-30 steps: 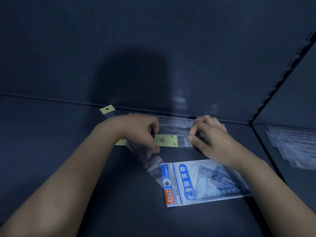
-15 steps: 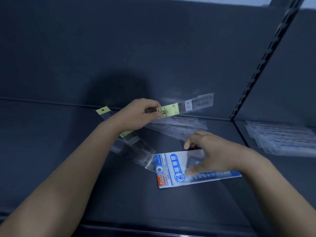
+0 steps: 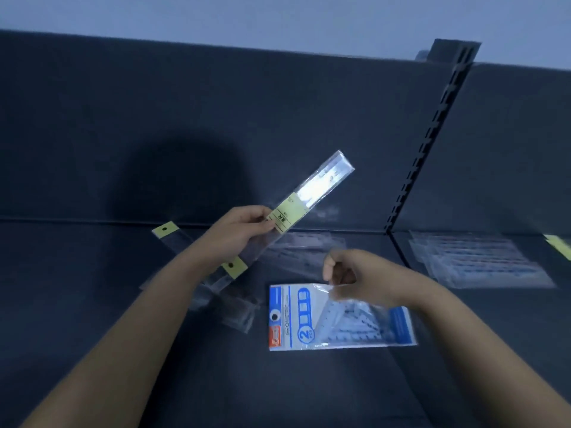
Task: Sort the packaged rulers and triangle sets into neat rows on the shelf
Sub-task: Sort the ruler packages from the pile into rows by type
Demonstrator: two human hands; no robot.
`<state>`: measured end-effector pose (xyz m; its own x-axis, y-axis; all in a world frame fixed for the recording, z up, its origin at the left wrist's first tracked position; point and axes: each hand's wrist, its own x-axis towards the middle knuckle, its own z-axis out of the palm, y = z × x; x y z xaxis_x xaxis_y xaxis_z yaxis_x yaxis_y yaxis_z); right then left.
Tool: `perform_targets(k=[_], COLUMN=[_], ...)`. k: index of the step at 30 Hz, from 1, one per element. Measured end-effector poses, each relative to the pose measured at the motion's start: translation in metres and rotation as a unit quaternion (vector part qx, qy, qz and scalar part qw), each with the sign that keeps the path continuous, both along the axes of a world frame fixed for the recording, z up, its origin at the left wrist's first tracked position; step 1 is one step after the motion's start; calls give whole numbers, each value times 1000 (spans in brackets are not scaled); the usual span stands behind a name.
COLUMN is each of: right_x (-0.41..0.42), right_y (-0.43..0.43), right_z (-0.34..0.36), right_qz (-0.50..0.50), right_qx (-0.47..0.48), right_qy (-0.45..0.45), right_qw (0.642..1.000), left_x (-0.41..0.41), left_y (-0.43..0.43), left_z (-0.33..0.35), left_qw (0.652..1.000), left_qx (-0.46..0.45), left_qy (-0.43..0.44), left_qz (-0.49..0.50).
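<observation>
The yellow-tagged clear packet (image 3: 560,247) is cut off by the right edge. The stack of clear plastic packets (image 3: 475,261) beside it is blurred. The left forearm (image 3: 173,291) hides part of the clear ruler sleeves (image 3: 228,307).

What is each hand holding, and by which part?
The left hand holds a packaged ruler near its middle, beside the yellow label. The right hand pinches the top edge of the triangle set.

Both forearms are bare, with no sleeves, the left hand (image 3: 239,231) and right hand (image 3: 360,278) ungloved.
</observation>
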<state>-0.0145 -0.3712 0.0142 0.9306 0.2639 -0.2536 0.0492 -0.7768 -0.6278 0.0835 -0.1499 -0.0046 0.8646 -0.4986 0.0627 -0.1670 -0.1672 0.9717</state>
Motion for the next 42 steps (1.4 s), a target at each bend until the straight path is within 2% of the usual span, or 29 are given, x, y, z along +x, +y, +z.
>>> perform_targets(k=[3, 6, 13, 16, 19, 23, 29, 32, 39, 42], right_x=[-8, -26, -81, -109, -139, -177, -213, -219, -245, -250], right_y=[-18, -39, -135, -199, -268, -348, -424, -447, -531, -567], right_z=[12, 19, 41, 46, 44, 35, 18, 14, 36, 40], right_qz=[-35, -43, -105, -117, -117, -100, -132, -162, -237, -237], right_qx=[15, -34, -42, -83, -166, -228, -200, -135, -3, 7], right_qy=[-56, -114, -243, -270, -288, -266, -188, -169, -166, -178], right_qw=[998, 992, 963, 952, 936, 931, 953, 963, 957, 955], left_x=[-5, -12, -58, -91, -122, -158, -179, -175, -188, -199], left_y=[-14, -38, -152, -214, -279, -356, -448, -486, -564, -594], left_z=[5, 19, 55, 56, 51, 46, 32, 16, -13, -17], left_qw=[1000, 997, 987, 986, 986, 989, 979, 976, 955, 947], left_qx=[-14, 34, 83, 76, 59, 43, 116, 134, 158, 189], left_qy=[8, -43, -108, -120, -149, -138, -141, -110, -62, -78], left_qz=[-22, -53, -90, -86, -53, -38, -89, -131, -245, -247])
